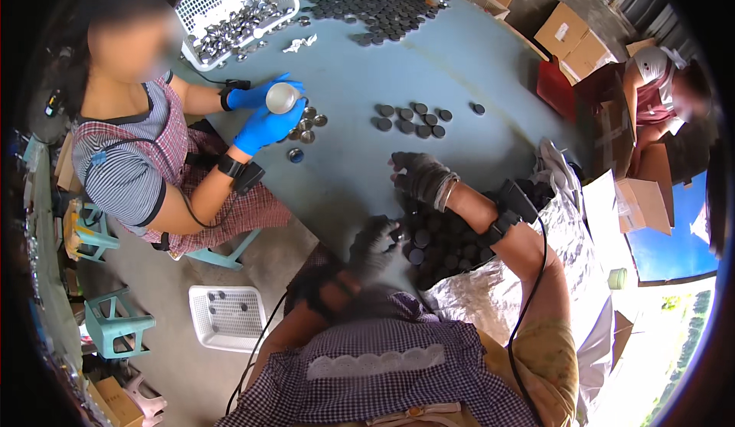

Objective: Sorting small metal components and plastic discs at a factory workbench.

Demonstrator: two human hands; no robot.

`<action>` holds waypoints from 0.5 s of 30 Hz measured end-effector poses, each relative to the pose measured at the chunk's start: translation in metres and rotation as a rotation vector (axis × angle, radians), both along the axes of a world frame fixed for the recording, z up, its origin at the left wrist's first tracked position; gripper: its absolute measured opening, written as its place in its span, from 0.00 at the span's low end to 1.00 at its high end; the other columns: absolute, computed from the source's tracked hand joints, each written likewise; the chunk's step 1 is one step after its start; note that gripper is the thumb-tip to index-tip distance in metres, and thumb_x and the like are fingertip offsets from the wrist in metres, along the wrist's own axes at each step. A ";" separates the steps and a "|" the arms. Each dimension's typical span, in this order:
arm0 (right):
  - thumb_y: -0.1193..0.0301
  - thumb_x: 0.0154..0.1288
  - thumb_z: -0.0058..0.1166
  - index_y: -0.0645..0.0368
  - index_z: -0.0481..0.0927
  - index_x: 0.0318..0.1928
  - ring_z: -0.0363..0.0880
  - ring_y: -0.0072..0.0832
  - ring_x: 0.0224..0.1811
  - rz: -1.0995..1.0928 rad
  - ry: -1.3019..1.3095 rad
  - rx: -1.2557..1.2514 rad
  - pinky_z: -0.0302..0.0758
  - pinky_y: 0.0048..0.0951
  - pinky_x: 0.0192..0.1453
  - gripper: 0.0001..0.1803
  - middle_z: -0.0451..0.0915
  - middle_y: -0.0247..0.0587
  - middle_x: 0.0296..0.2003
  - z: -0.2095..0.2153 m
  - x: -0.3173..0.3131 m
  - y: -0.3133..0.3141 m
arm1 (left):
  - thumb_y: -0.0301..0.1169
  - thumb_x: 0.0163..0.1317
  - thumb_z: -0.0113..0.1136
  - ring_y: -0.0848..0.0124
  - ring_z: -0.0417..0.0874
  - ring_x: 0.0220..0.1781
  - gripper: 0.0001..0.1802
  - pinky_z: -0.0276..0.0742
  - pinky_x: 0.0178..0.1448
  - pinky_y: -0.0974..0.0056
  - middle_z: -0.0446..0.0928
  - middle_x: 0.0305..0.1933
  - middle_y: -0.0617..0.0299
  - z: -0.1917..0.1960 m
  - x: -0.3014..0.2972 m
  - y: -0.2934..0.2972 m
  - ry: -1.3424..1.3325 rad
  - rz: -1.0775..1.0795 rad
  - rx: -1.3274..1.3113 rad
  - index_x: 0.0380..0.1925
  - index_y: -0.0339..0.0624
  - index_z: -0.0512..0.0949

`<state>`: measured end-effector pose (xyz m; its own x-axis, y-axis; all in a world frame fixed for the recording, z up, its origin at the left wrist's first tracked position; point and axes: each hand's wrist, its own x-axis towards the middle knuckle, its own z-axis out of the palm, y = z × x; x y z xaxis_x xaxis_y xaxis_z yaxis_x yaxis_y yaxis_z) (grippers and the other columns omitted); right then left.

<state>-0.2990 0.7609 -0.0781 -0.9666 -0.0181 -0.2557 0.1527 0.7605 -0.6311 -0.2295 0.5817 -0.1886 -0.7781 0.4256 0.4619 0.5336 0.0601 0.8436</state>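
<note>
My left hand (373,245), in a grey glove, is at the table's near edge beside a pile of dark round caps (452,255). Its fingers are curled around something small and pale that I cannot make out, and motion blurs it. Farther up and to the right, my right hand (423,176) reaches left over the blue-grey table (344,182). Its gloved fingers are slightly bent and apart, with nothing visible in them. The dark caps lie in a silvery sack (490,293) by my lap. Beyond my right hand, several loose dark caps (406,127) are spread on the tabletop.
At the left, a co-worker's blue-gloved hands (260,132) hold a round metallic cup (282,98) above several shiny caps (308,128). A white basket (200,63) and a large heap of dark caps (375,9) occupy the far side. Another person bends over cardboard boxes (647,189) at right.
</note>
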 end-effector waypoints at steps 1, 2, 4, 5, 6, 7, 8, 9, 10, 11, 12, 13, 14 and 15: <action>0.71 0.60 0.53 0.60 0.75 0.50 0.80 0.26 0.33 0.088 0.042 -0.025 0.78 0.25 0.38 0.16 0.80 0.40 0.41 -0.021 0.000 0.008 | 0.18 0.42 0.68 0.64 0.80 0.44 0.25 0.79 0.45 0.62 0.76 0.41 0.58 0.002 -0.004 -0.002 0.008 -0.004 0.000 0.43 0.42 0.75; 0.73 0.61 0.52 0.60 0.75 0.50 0.80 0.23 0.28 0.187 0.081 -0.053 0.77 0.23 0.34 0.16 0.81 0.37 0.37 -0.032 0.000 0.010 | 0.17 0.44 0.67 0.66 0.79 0.44 0.23 0.78 0.46 0.64 0.76 0.41 0.59 0.006 -0.008 -0.006 -0.072 0.025 0.075 0.43 0.41 0.75; 0.73 0.60 0.52 0.60 0.75 0.51 0.80 0.23 0.28 0.125 -0.081 -0.191 0.78 0.24 0.34 0.17 0.81 0.36 0.36 -0.016 -0.001 -0.010 | 0.19 0.47 0.66 0.66 0.81 0.41 0.19 0.77 0.47 0.63 0.77 0.42 0.55 0.006 -0.022 -0.016 -0.153 0.089 0.167 0.41 0.36 0.76; 0.73 0.60 0.52 0.60 0.75 0.51 0.80 0.23 0.28 0.047 -0.247 -0.324 0.78 0.25 0.34 0.17 0.82 0.35 0.34 -0.011 0.000 -0.019 | 0.19 0.47 0.66 0.66 0.81 0.41 0.19 0.77 0.47 0.63 0.77 0.42 0.55 0.005 -0.024 -0.021 -0.149 0.100 0.169 0.41 0.36 0.76; 0.73 0.60 0.52 0.59 0.74 0.53 0.80 0.23 0.27 0.052 -0.248 -0.430 0.78 0.26 0.33 0.19 0.82 0.35 0.36 -0.016 0.001 -0.020 | 0.19 0.47 0.67 0.65 0.80 0.43 0.19 0.76 0.49 0.62 0.77 0.43 0.54 0.010 -0.027 -0.024 -0.154 0.140 0.171 0.42 0.35 0.75; 0.73 0.60 0.52 0.59 0.74 0.53 0.80 0.23 0.27 0.057 -0.246 -0.427 0.78 0.26 0.33 0.19 0.82 0.35 0.36 -0.020 0.002 -0.022 | 0.19 0.47 0.67 0.64 0.80 0.45 0.20 0.76 0.51 0.62 0.77 0.43 0.53 0.013 -0.029 -0.026 -0.158 0.179 0.173 0.43 0.34 0.75; 0.73 0.60 0.52 0.59 0.72 0.54 0.79 0.23 0.26 0.034 -0.248 -0.486 0.78 0.26 0.31 0.20 0.82 0.35 0.36 -0.023 0.002 -0.024 | 0.19 0.47 0.67 0.64 0.80 0.45 0.20 0.76 0.51 0.62 0.77 0.43 0.53 0.013 -0.032 -0.027 -0.155 0.184 0.176 0.43 0.34 0.75; 0.72 0.60 0.51 0.58 0.71 0.55 0.79 0.23 0.24 0.016 -0.254 -0.546 0.78 0.25 0.29 0.21 0.82 0.34 0.35 -0.021 0.000 -0.029 | 0.19 0.48 0.67 0.63 0.79 0.47 0.21 0.75 0.53 0.61 0.77 0.45 0.52 0.013 -0.033 -0.031 -0.183 0.201 0.174 0.44 0.34 0.74; 0.72 0.60 0.51 0.58 0.71 0.55 0.79 0.23 0.24 0.025 -0.256 -0.544 0.78 0.25 0.29 0.21 0.82 0.34 0.35 -0.018 -0.001 -0.030 | 0.19 0.48 0.67 0.63 0.79 0.49 0.22 0.74 0.55 0.60 0.77 0.46 0.52 0.012 -0.035 -0.034 -0.212 0.218 0.173 0.45 0.33 0.74; 0.72 0.61 0.51 0.58 0.70 0.56 0.78 0.23 0.23 0.069 -0.306 -0.534 0.78 0.24 0.28 0.21 0.81 0.35 0.37 -0.012 -0.001 -0.030 | 0.19 0.48 0.67 0.63 0.79 0.49 0.22 0.74 0.55 0.60 0.77 0.46 0.52 0.010 -0.037 -0.036 -0.212 0.227 0.176 0.45 0.33 0.74; 0.72 0.61 0.50 0.59 0.69 0.57 0.77 0.23 0.21 0.111 -0.355 -0.525 0.77 0.23 0.26 0.22 0.81 0.36 0.38 -0.008 -0.002 -0.030 | 0.18 0.47 0.67 0.67 0.76 0.48 0.24 0.72 0.56 0.62 0.76 0.46 0.57 0.008 -0.040 -0.037 -0.211 0.221 0.203 0.47 0.35 0.74; 0.72 0.61 0.50 0.59 0.69 0.57 0.77 0.23 0.21 0.116 -0.358 -0.522 0.77 0.23 0.26 0.22 0.81 0.36 0.38 -0.008 -0.006 -0.029 | 0.16 0.47 0.68 0.72 0.73 0.48 0.26 0.71 0.57 0.64 0.76 0.45 0.63 0.005 -0.042 -0.038 -0.211 0.216 0.229 0.49 0.36 0.73; 0.71 0.62 0.49 0.59 0.70 0.56 0.78 0.24 0.21 0.096 -0.434 -0.426 0.78 0.23 0.26 0.21 0.81 0.37 0.39 -0.009 -0.011 -0.029 | 0.16 0.47 0.68 0.72 0.73 0.48 0.26 0.71 0.57 0.64 0.76 0.45 0.63 0.002 -0.044 -0.040 -0.213 0.222 0.232 0.49 0.36 0.73; 0.70 0.63 0.49 0.59 0.70 0.56 0.78 0.25 0.20 0.073 -0.507 -0.328 0.78 0.22 0.26 0.20 0.80 0.38 0.40 -0.010 -0.015 -0.028 | 0.17 0.46 0.68 0.71 0.73 0.48 0.26 0.71 0.56 0.64 0.76 0.45 0.63 -0.001 -0.047 -0.039 -0.225 0.224 0.259 0.49 0.36 0.73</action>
